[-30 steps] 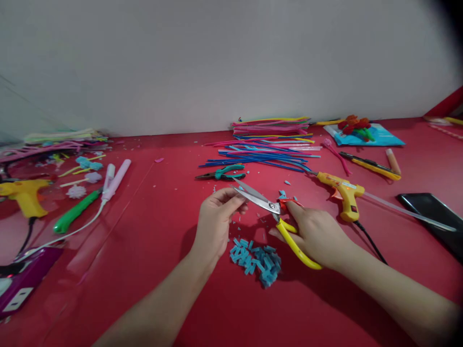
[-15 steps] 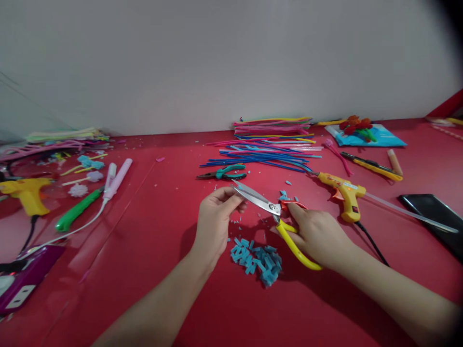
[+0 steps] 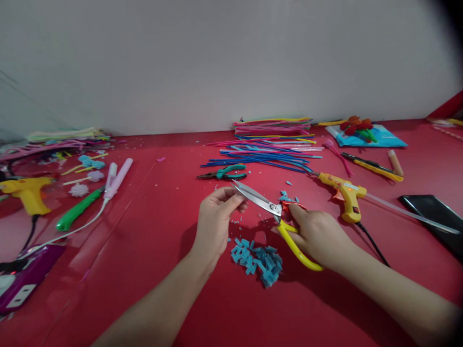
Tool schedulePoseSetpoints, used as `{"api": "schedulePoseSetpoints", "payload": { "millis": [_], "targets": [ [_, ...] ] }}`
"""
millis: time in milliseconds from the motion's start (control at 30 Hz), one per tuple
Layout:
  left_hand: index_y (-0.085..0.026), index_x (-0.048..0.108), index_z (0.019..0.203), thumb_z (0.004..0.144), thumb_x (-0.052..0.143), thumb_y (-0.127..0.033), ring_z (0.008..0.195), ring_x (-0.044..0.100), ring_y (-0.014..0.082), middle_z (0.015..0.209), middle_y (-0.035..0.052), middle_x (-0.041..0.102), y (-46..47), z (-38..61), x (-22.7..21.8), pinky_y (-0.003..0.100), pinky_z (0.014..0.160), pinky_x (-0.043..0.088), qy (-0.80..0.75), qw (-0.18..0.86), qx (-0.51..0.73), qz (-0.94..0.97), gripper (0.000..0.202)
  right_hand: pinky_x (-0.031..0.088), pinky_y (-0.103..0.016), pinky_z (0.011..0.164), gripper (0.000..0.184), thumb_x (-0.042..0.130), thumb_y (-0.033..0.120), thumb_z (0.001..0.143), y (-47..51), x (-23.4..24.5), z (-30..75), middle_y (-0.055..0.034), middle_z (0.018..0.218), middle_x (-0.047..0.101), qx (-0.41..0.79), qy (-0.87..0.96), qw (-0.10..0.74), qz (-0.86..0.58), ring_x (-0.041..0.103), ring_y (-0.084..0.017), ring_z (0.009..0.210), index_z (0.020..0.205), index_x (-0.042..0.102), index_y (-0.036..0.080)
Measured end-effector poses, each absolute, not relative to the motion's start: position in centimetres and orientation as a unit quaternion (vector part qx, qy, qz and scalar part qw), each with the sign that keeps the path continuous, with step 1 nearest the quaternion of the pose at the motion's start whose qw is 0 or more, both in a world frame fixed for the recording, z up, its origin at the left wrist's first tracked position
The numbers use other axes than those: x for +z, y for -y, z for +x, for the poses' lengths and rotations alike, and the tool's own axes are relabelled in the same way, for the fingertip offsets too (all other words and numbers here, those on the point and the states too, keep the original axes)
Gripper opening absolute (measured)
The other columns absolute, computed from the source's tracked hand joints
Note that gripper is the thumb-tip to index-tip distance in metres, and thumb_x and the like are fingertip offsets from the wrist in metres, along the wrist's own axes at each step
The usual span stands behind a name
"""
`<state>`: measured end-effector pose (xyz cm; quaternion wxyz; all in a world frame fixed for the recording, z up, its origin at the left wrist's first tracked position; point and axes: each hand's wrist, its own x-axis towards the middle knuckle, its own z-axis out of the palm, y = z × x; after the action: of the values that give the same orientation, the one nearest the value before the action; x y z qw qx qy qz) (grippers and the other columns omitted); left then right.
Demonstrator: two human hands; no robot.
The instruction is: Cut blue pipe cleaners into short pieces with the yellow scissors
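Note:
My right hand (image 3: pixel 318 236) grips the yellow handles of a pair of scissors (image 3: pixel 269 207), whose steel blades point up and left, closed or nearly so. My left hand (image 3: pixel 216 221) is pinched at the blade tips; what it holds is too small to make out. A heap of short light-blue cut pieces (image 3: pixel 257 260) lies on the red table (image 3: pixel 152 270) just below and between both hands. A few more blue bits (image 3: pixel 287 196) lie beyond the scissors.
Loose pipe cleaners (image 3: pixel 267 152) in blue, pink and yellow lie behind, with teal pliers (image 3: pixel 224 172) beside them. A yellow glue gun (image 3: pixel 343 193) and a black phone (image 3: pixel 432 212) sit at right. At left are a second glue gun (image 3: pixel 27 193), a green tool (image 3: pixel 77 209) and a pink wand (image 3: pixel 117 179).
Almost nothing differs: both hands and the scissors keep the same pose, with only a slight shift of the view.

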<state>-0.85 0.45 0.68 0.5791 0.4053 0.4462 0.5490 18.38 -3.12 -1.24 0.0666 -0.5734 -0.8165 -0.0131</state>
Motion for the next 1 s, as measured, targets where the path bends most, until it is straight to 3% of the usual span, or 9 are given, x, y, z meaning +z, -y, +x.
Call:
{"api": "schedulePoseSetpoints", "payload": {
  "millis": [367,467,600,733,1000],
  "targets": [
    [-0.013,0.06,0.07,0.067,0.06,-0.019,0.054,0.05,0.0063,0.061,-0.0009,0.057,-0.5,-0.9,1.1,0.019,0.053,0.039,-0.442,0.584,0.544,0.41,0.007,0.015,-0.024,0.043,0.033,0.034,0.05,0.077,2.9,-1.4,18.8,-0.0002,0.048,0.05,0.013,0.802,0.086,-0.59,0.043,-0.012,0.04,0.07,0.042,0.019],
    [-0.013,0.059,0.071,0.066,0.06,-0.018,0.054,0.052,0.0071,0.062,-0.0002,0.058,-0.3,-0.6,1.0,0.02,0.054,0.04,-0.432,0.621,0.505,0.415,0.008,0.02,-0.022,0.042,0.03,0.04,0.048,0.075,2.7,-1.0,18.4,0.0012,0.049,0.049,0.116,0.774,0.137,-0.608,0.041,-0.01,0.042,0.07,0.045,0.019],
    [-0.012,0.06,0.074,0.067,0.059,-0.02,0.053,0.053,0.0082,0.062,0.0016,0.059,0.3,0.0,0.7,0.021,0.054,0.041,-0.397,0.71,0.387,0.434,0.011,0.027,-0.02,0.042,0.025,0.046,0.043,0.072,2.7,-0.4,17.6,0.0025,0.055,0.049,0.32,0.683,0.266,-0.6,0.04,-0.008,0.046,0.074,0.05,0.018],
    [-0.011,0.06,0.075,0.069,0.057,-0.024,0.056,0.054,0.0091,0.068,0.0045,0.06,0.8,0.6,0.3,0.021,0.055,0.042,-0.385,0.753,0.298,0.442,0.015,0.028,-0.019,0.036,0.028,0.05,0.042,0.071,2.8,-0.1,17.3,0.0079,0.044,0.04,0.493,0.565,0.326,-0.576,0.035,-0.006,0.034,0.084,0.051,0.017],
    [-0.01,0.06,0.076,0.069,0.058,-0.027,0.053,0.052,0.0085,0.065,0.0033,0.058,1.1,0.9,0.1,0.021,0.054,0.041,-0.398,0.751,0.237,0.47,0.018,0.027,-0.016,0.032,0.012,0.05,0.031,0.07,3.0,0.0,17.4,0.01,0.039,0.038,0.563,0.54,0.325,-0.535,0.035,-0.005,0.03,0.07,0.047,0.019]
  ]
}}
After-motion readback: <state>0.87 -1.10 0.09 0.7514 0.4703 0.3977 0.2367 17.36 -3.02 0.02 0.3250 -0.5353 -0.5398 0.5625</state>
